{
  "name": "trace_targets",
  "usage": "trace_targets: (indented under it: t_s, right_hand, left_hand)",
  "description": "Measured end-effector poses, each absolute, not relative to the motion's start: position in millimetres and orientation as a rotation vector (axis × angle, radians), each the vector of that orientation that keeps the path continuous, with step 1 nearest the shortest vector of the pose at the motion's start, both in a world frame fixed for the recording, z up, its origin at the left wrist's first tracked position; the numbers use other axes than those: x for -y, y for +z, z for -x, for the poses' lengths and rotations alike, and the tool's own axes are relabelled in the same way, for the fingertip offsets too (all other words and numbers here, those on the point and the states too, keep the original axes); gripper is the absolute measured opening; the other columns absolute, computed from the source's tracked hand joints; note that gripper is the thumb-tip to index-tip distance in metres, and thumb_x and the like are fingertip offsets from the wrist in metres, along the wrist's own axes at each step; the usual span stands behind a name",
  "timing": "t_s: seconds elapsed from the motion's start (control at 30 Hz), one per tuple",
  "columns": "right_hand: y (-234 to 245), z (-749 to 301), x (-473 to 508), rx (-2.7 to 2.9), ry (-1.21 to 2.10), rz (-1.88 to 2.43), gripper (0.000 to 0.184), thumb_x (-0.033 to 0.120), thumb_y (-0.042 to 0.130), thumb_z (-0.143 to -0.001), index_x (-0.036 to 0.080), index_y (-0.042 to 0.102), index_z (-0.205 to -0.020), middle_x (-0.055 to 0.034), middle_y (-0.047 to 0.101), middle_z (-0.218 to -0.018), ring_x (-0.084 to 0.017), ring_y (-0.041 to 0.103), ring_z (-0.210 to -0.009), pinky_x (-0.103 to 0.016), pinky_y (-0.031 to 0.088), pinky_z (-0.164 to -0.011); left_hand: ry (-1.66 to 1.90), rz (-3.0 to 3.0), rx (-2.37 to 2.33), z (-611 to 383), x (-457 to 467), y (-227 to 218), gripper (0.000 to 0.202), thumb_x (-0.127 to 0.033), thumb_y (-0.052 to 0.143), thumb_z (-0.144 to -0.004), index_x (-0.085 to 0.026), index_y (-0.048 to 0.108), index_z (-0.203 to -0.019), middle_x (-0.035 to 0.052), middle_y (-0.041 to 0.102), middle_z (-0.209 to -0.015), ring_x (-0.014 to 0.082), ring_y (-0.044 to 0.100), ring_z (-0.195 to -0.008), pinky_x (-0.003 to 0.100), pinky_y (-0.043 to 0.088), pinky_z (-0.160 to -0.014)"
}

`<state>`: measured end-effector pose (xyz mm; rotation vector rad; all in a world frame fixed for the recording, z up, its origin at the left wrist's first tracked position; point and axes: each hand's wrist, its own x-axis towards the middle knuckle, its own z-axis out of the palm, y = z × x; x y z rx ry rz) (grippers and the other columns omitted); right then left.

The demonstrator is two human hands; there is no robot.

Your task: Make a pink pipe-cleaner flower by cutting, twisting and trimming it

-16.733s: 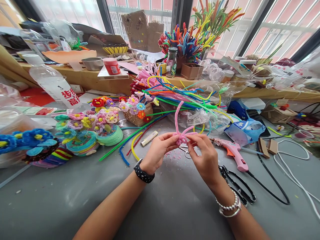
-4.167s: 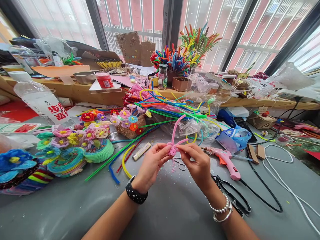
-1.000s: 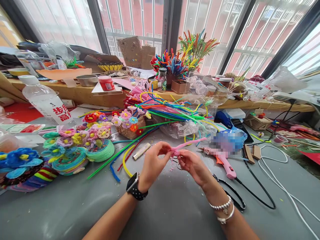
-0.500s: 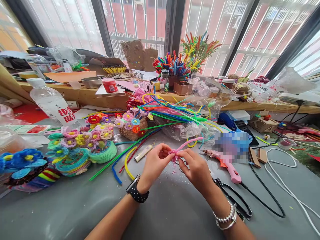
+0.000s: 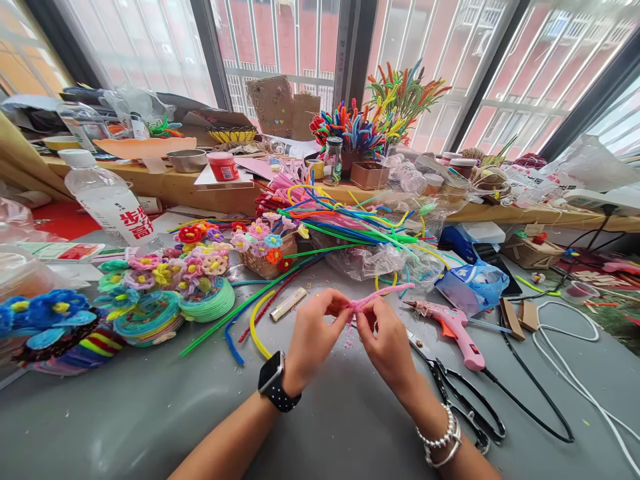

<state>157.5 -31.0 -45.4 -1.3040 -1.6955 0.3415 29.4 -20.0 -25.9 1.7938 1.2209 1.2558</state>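
Between my two hands, above the grey table, is a pink pipe cleaner (image 5: 387,291), its free end sticking out to the upper right. My left hand (image 5: 320,333) pinches its bunched left part between thumb and fingers. My right hand (image 5: 383,337) pinches the same piece just beside it; the part inside the fingers is mostly hidden. Pink fluff lies scattered on the table below the fingertips. Right of my right hand lie black-handled scissors (image 5: 445,380), and beyond them a pink glue gun (image 5: 457,333) with its cable.
Pipe cleaner flower baskets (image 5: 207,303) stand at the left, near a clear bottle (image 5: 113,203). A heap of coloured pipe cleaners (image 5: 350,227) lies behind my hands. A blue plastic packet (image 5: 473,287) and a white cable (image 5: 565,360) are at the right.
My right hand has turned inward and drawn its fingers together, uncovering more of the scissors. The pipe cleaner's free end has tipped lower, toward the right. The view has shifted slightly.
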Motion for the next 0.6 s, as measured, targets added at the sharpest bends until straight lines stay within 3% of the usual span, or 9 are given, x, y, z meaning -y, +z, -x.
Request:
trace_targets:
  t_s: [0.17,0.27,0.4,0.6]
  right_hand:
    - [-46.4,-153.2,28.2,0.983,1.464,1.164,0.024,0.034,0.048,-0.071,0.020,0.037,-0.054,0.0077,0.031,-0.045,-0.007,0.027,-0.040,-0.020,0.023,-0.039]
    - [-46.8,-157.9,26.5,0.689,1.872,0.958,0.025,0.031,0.053,-0.065,0.020,0.035,-0.052,0.0096,0.025,-0.045,-0.005,0.019,-0.038,-0.018,0.016,-0.037]
    - [-45.5,-162.2,27.0,0.598,2.052,0.842,0.024,0.028,0.054,-0.063,0.019,0.036,-0.051,0.0093,0.024,-0.046,-0.004,0.015,-0.038,-0.018,0.012,-0.036]
    - [-41.0,-156.6,30.8,0.711,1.798,0.918,0.018,0.027,0.053,-0.067,0.017,0.042,-0.057,0.0070,0.035,-0.049,-0.005,0.025,-0.041,-0.018,0.017,-0.038]
  left_hand:
    - [1.162,-2.385,-1.107,-26.7,25.3,-29.9,0.023,-0.015,0.040,-0.080,-0.020,0.062,-0.085,0.0075,0.064,-0.081,0.0175,0.057,-0.077,0.029,0.044,-0.072]
    - [1.038,-2.491,-0.954,-23.6,27.0,-27.4,0.026,-0.017,0.039,-0.081,-0.021,0.063,-0.090,0.0099,0.065,-0.088,0.0201,0.057,-0.084,0.033,0.043,-0.078]
    - [1.060,-2.452,-0.929,-22.3,26.6,-25.7,0.025,-0.016,0.040,-0.081,-0.022,0.063,-0.089,0.0082,0.066,-0.089,0.0192,0.057,-0.086,0.032,0.043,-0.080]
    - [1.239,-2.326,-1.147,-26.0,23.1,-30.8,0.017,-0.018,0.042,-0.081,-0.022,0.058,-0.083,0.0036,0.062,-0.078,0.0142,0.057,-0.074,0.025,0.043,-0.070]
